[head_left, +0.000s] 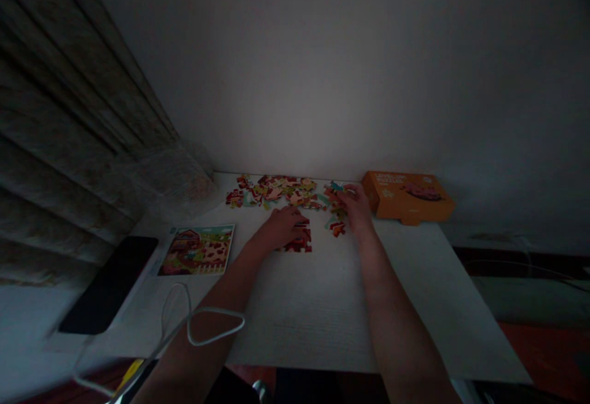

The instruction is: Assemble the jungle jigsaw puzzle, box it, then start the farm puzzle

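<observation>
My left hand [282, 227] rests on a small block of joined red jigsaw puzzle pieces [302, 245] near the middle of the table, its fingers laid over the upper left part and hiding some of it. Farther right, my right hand [357, 202] has its thumb and fingers closed at a blue-marked puzzle piece [337, 187], at the right end of the loose pieces. Below those fingertips lies a red and orange puzzle piece [338, 229]. A heap of loose puzzle pieces [281, 190] spreads along the wall, beyond my left hand. The room is dim and fine detail is hard to see.
A farm picture sheet [198, 250] lies left on the white table [304, 318]. Beside it is a black phone-like slab [110, 284]. A white cable [214, 312] loops across my left forearm. An orange puzzle box [410, 198] stands back right; clear plastic wrapping [170, 176] sits back left.
</observation>
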Demonstrator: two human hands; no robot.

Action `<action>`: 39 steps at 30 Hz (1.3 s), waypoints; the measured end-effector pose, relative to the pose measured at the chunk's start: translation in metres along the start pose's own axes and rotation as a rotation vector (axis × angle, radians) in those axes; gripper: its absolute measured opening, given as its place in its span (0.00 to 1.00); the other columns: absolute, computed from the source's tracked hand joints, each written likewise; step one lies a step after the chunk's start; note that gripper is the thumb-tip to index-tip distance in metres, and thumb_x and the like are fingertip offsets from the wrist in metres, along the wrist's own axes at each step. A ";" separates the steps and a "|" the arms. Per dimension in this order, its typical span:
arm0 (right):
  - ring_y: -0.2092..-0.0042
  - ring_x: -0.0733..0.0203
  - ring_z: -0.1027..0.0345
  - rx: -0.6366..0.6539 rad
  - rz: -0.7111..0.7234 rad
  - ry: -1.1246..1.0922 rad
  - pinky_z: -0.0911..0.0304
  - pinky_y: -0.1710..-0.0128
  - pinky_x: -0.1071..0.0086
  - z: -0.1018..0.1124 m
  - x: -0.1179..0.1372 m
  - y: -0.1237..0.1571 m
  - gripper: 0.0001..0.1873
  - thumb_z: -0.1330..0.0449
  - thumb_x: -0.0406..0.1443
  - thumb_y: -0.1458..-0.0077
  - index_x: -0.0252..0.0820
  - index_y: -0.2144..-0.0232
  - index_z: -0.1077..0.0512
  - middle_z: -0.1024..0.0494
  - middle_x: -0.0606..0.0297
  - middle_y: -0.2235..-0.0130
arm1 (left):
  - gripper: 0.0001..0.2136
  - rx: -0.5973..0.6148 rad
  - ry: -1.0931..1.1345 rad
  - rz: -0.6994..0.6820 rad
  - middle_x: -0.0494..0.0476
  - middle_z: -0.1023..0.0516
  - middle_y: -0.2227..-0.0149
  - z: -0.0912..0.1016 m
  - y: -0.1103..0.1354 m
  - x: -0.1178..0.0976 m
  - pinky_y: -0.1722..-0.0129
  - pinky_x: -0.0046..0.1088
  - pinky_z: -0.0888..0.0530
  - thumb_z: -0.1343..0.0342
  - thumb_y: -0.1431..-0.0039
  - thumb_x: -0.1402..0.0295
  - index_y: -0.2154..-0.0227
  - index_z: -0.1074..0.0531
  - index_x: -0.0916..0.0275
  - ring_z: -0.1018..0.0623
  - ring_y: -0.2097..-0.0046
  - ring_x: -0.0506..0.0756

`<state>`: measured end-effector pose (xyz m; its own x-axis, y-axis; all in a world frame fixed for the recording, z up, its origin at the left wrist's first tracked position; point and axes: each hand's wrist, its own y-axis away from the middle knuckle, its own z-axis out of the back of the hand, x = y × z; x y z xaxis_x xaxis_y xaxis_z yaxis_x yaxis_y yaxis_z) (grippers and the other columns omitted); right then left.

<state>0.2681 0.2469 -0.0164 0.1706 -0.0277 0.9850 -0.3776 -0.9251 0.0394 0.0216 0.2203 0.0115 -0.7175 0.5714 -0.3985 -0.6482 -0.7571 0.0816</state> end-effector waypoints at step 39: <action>0.69 0.58 0.26 0.796 -0.033 0.806 0.33 0.65 0.67 0.008 0.030 0.041 0.03 0.32 0.32 0.57 0.46 0.76 0.19 0.19 0.65 0.73 | 0.15 0.095 0.193 0.233 0.56 0.19 0.58 0.037 0.012 0.032 0.58 0.28 0.28 0.40 0.44 0.68 0.53 0.20 0.59 0.21 0.57 0.56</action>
<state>0.2645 0.2050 0.0133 -0.5747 -0.0127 0.8183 0.3516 -0.9067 0.2329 -0.0183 0.2416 0.0331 -0.7937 0.3083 -0.5244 -0.4996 -0.8222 0.2728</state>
